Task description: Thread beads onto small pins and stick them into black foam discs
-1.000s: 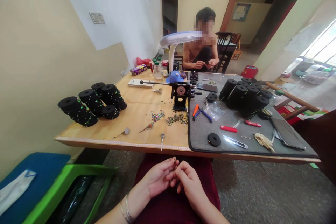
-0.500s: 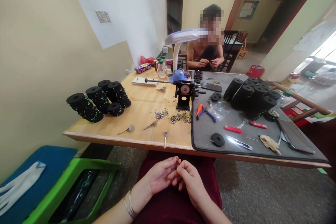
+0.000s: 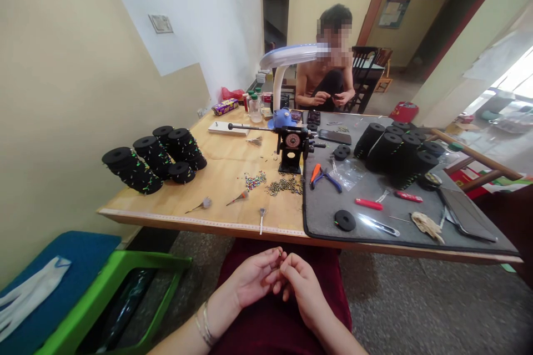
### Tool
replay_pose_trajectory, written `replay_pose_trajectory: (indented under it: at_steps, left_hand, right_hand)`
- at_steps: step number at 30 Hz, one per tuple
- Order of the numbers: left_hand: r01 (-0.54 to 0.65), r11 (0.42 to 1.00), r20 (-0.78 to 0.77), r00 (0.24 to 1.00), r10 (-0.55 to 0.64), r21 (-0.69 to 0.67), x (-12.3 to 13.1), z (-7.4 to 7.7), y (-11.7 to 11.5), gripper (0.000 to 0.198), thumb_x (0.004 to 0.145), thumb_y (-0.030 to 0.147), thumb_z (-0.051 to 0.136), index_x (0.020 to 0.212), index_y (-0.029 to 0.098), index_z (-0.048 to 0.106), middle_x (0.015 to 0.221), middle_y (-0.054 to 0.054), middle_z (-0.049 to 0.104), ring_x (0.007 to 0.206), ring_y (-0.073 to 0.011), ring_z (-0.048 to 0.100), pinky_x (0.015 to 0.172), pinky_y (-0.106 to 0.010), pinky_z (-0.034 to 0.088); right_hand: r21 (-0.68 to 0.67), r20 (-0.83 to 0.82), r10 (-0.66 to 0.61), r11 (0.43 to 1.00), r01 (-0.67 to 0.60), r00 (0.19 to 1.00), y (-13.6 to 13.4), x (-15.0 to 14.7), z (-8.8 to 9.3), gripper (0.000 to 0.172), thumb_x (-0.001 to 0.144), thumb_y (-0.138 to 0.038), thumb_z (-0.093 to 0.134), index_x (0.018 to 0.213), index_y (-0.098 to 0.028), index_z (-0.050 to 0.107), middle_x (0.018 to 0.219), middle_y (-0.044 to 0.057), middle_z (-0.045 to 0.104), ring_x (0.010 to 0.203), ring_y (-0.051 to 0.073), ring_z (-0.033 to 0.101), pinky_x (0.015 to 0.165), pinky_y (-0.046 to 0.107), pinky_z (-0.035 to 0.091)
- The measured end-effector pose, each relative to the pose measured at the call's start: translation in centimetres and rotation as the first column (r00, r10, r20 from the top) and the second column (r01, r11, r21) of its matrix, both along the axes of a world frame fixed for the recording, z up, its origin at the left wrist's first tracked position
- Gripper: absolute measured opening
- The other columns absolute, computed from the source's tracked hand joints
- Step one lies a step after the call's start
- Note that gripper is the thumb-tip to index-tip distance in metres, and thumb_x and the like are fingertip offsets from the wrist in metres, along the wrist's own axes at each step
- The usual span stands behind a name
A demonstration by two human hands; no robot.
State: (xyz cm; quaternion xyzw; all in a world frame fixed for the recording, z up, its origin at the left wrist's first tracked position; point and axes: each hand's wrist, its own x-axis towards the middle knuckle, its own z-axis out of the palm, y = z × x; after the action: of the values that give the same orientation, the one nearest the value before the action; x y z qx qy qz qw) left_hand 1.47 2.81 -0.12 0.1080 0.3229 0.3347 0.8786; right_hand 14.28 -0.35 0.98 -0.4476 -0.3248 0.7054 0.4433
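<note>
Over my lap, just below the table edge, my two hands meet. My left hand is closed in a pinch at the fingertips on a tiny brassy-dark piece, too small to name. Pressed against it, my right hand has thumb and forefinger pinched together; what they hold, if anything, is hidden. On the table in front lie a white-tipped thin bundle, a pile of small metal pieces and a pile of coloured beads. A black foam disc rests on the grey mat.
A black hand-cranked device with a dial stands mid-table before a lamp. Stacks of black foam discs stand left, more foam stacks right. Pliers and tweezers lie on the mat. Another person sits opposite.
The view has shifted very slightly. My hands keep the same pinched pose, with at most a tiny movement at the fingertips.
</note>
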Motion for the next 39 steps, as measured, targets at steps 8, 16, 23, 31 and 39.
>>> replay_pose_trajectory:
  at_steps: [8, 16, 23, 31, 39]
  left_hand:
    - [0.005, 0.999, 0.025, 1.0, -0.007, 0.051, -0.07, -0.4, 0.05, 0.014, 0.078, 0.025, 0.067, 0.085, 0.012, 0.064, 0.06, 0.003, 0.057, 0.036, -0.0075, 0.044, 0.042, -0.026, 0.044]
    - [0.025, 0.995, 0.059, 0.998, -0.031, 0.095, 0.05, -0.61, -0.03, 0.017, 0.077, 0.028, 0.069, 0.085, 0.013, 0.064, 0.05, 0.005, 0.051, 0.037, -0.0092, 0.047, 0.044, -0.025, 0.045]
    - [0.038, 0.991, 0.096, 0.994, -0.051, 0.132, 0.09, -0.39, -0.12, 0.016, 0.08, 0.028, 0.066, 0.085, 0.013, 0.064, 0.048, 0.006, 0.048, 0.041, -0.0118, 0.051, 0.047, -0.026, 0.044]
    - [0.011, 0.996, 0.069, 0.997, -0.016, 0.083, 0.1, -0.31, -0.05, 0.014, 0.077, 0.025, 0.069, 0.083, 0.013, 0.064, 0.055, 0.005, 0.052, 0.04, -0.0093, 0.047, 0.046, -0.025, 0.042]
    - [0.014, 0.996, 0.063, 0.998, -0.02, 0.088, 0.12, -0.26, -0.14, 0.014, 0.078, 0.025, 0.068, 0.085, 0.013, 0.063, 0.059, 0.003, 0.055, 0.041, -0.0108, 0.05, 0.047, -0.027, 0.043]
  right_hand:
    - [0.004, -0.006, -0.004, 1.0, 0.004, 1.0, 0.01, 0.06, -0.16, 0.035, 0.073, -0.045, 0.065, 0.066, -0.019, 0.043, 0.064, 0.007, 0.071, 0.046, 0.011, 0.057, 0.039, 0.016, 0.031]
    - [-0.005, -0.047, -0.014, 1.0, 0.014, 0.999, -0.02, 0.19, -0.1, 0.035, 0.073, -0.044, 0.067, 0.065, -0.019, 0.044, 0.064, 0.006, 0.071, 0.046, 0.011, 0.057, 0.039, 0.016, 0.031]
    - [-0.029, -0.084, -0.031, 0.999, 0.028, 0.996, 0.01, 0.22, -0.18, 0.033, 0.072, -0.041, 0.066, 0.066, -0.019, 0.044, 0.065, 0.007, 0.071, 0.046, 0.011, 0.057, 0.039, 0.016, 0.031]
    - [-0.037, -0.098, -0.045, 0.998, 0.041, 0.994, -0.02, 0.17, 0.03, 0.029, 0.072, -0.036, 0.064, 0.065, -0.019, 0.043, 0.065, 0.007, 0.071, 0.045, 0.011, 0.057, 0.038, 0.015, 0.031]
    - [-0.046, -0.108, -0.048, 0.998, 0.043, 0.993, -0.03, 0.21, -0.11, 0.03, 0.072, -0.039, 0.066, 0.065, -0.019, 0.044, 0.065, 0.007, 0.071, 0.046, 0.011, 0.057, 0.038, 0.015, 0.032]
